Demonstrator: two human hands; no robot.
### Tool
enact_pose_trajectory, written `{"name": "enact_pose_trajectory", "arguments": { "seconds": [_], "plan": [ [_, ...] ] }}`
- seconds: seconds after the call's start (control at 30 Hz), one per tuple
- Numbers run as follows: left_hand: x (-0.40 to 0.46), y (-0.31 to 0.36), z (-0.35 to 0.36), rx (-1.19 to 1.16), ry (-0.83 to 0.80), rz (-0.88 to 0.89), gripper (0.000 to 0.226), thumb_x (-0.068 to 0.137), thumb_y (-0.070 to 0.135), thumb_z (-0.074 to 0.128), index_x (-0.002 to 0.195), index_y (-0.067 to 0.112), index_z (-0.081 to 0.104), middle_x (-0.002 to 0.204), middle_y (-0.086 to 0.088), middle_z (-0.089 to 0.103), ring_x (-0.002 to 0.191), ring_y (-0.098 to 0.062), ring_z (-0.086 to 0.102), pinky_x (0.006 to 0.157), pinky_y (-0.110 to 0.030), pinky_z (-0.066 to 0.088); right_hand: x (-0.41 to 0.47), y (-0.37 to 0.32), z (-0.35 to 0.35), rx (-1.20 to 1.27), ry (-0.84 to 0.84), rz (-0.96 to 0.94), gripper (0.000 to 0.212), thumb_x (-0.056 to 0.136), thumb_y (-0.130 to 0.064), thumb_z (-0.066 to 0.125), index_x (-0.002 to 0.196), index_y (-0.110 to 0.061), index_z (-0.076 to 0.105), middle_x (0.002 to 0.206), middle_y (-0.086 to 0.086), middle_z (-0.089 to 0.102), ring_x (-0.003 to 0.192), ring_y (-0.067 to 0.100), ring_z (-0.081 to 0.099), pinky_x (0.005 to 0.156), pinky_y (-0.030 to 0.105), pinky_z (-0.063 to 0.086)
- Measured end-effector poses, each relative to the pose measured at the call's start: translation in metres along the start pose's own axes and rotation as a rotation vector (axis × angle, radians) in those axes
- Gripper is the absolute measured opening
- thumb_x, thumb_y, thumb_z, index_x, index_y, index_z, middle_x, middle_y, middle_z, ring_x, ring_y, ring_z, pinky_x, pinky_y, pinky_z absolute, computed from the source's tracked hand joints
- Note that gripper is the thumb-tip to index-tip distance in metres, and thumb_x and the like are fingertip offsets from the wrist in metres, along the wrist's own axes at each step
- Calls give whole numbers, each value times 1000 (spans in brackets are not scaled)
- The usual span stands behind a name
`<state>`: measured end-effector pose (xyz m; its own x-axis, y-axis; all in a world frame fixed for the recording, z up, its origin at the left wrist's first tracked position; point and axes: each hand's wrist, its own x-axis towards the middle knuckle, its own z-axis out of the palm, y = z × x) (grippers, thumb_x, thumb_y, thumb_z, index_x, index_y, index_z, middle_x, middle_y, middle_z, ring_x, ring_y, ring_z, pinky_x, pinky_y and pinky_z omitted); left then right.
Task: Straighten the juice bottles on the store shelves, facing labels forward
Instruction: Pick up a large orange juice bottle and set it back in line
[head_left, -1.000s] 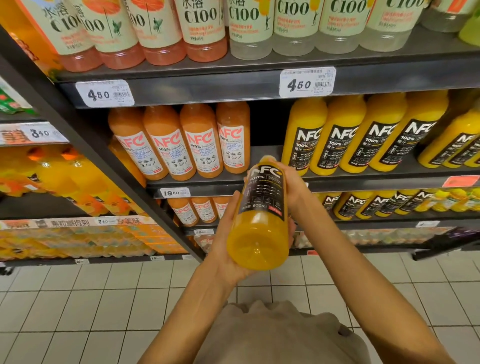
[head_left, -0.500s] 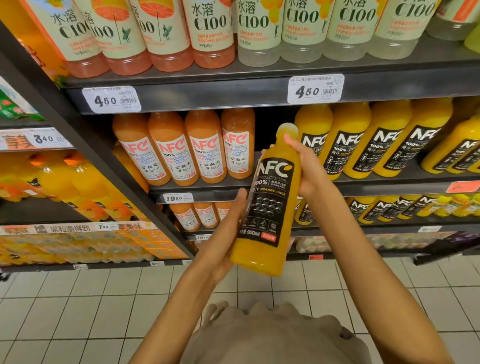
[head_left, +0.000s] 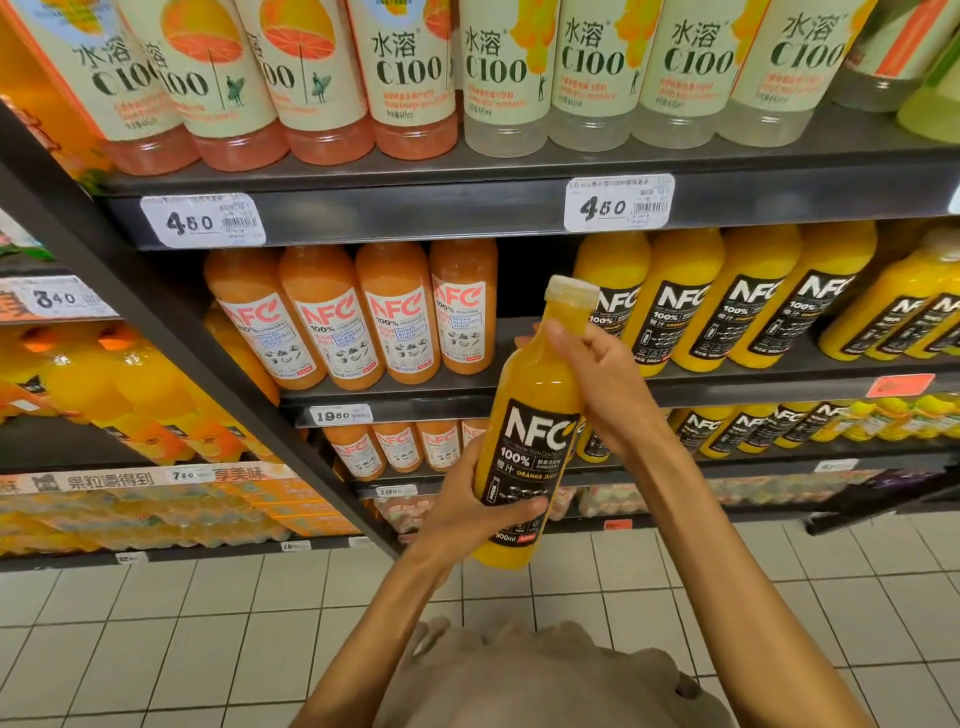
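Orange juice bottle (head_left: 524, 441) held in front of the middle shelf (head_left: 779, 387), label facing out. Left hand (head_left: 470, 512) wraps its lower body; right hand (head_left: 605, 382) grips the neck. Full, likely heavy; smooth plastic may slip, so support low.

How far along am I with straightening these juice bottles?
Done: the guava bottles and shelved orange bottles already face forward. In hand: one orange juice bottle, label towards you, left hand low, right hand near the neck. Left: setting it in the gap.
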<state>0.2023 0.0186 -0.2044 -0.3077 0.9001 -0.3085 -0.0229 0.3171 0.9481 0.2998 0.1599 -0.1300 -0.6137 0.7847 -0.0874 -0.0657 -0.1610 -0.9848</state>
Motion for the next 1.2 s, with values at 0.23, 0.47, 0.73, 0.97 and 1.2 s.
{"name": "enact_pose_trajectory", "arguments": {
  "seconds": [0.23,0.47,0.73,0.97,1.2],
  "plan": [
    [16,4,-9,86,22,155,78,62,13,87,122,36,43,115,19,58,101,15,56,74,-3,45,-31,-30,11,-218,-263,-309,41,75,-12,73,113,-9,60,114,9,65,107,16,61,90,26,50],
    [-1,36,-20,41,-110,275,78,55,18,89,123,27,52,116,7,67,109,-10,63,86,-22,53,-25,-52,3,-98,-295,-376,51,66,-42,79,106,-16,62,106,1,70,105,24,64,88,36,52],
    [-15,36,-11,-175,-245,152,78,54,59,81,121,38,48,114,21,67,108,0,62,82,-15,51,-8,-31,-7,281,-215,-77,28,81,-40,66,88,-12,68,94,12,71,89,29,67,78,37,55],
    [-9,35,3,-159,-131,14,64,56,81,62,107,42,55,106,14,69,105,-12,65,91,-31,52,-7,-16,-2,81,174,214,31,82,-48,64,94,-20,68,80,-2,75,76,14,72,64,30,57],
    [-11,30,-5,-756,-426,-327,63,68,65,64,115,23,69,111,-11,71,97,-28,69,79,-43,57,2,-12,-5,281,-66,285,46,82,-47,56,112,-13,63,107,12,71,103,29,66,89,43,53]
  ]
}}
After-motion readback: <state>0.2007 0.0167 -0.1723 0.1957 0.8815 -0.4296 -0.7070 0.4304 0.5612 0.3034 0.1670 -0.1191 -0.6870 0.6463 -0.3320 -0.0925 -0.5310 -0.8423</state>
